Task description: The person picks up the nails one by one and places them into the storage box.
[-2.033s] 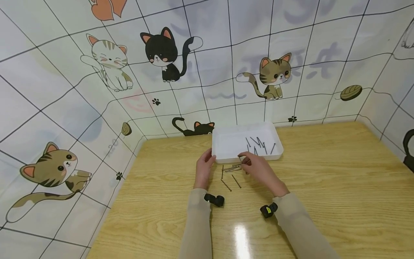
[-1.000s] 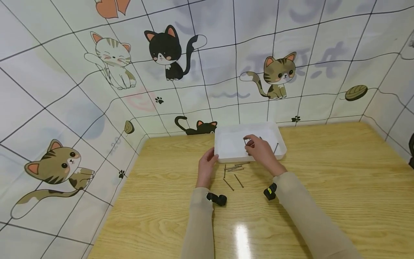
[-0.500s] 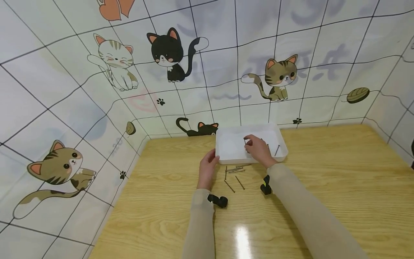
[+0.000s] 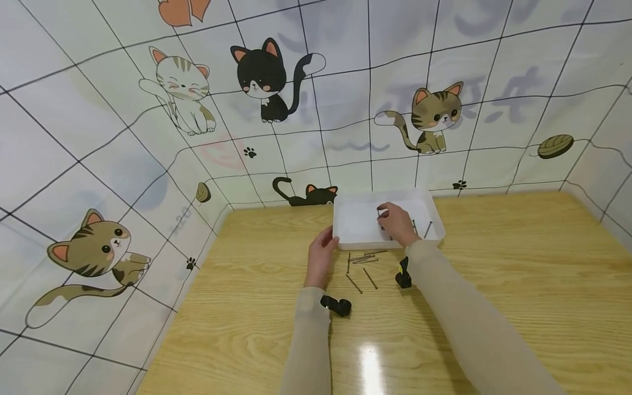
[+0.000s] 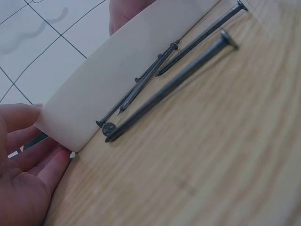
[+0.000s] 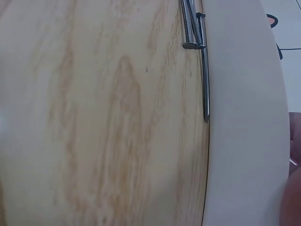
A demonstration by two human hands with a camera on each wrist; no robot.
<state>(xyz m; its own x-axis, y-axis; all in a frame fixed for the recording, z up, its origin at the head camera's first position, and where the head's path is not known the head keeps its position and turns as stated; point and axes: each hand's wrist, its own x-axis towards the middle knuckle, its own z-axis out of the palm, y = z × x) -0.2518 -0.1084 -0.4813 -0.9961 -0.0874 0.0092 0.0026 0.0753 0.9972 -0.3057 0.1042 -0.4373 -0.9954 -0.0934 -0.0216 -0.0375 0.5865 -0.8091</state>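
Note:
A white plastic tray (image 4: pixel 353 222) sits at the back of the table. At its front left corner my left hand (image 4: pixel 319 257) grips it, thumb by the rim and fingers around the corner, as the left wrist view shows. My right hand (image 4: pixel 400 225) is over the inside of the tray and pinches a nail (image 4: pixel 379 213) between thumb and index finger. More nails lie in the tray, partly hidden by that hand, one nail (image 4: pixel 428 229) near its right side. Several loose steel nails (image 5: pixel 169 92) lie on the table along the tray's front wall (image 5: pixel 108 66).
The wooden table (image 4: pixel 247 307) meets a wall covering (image 4: pixel 345 109) printed with cartoon cats, close behind the tray. Two separate nails, one of them this nail (image 4: pixel 370 278), lie a little nearer to me than the cluster.
My right hand has gone from the tray's front edge, by the table nails, forward over the tray with a nail. The left hand has stayed at the corner. The view has shifted slightly.

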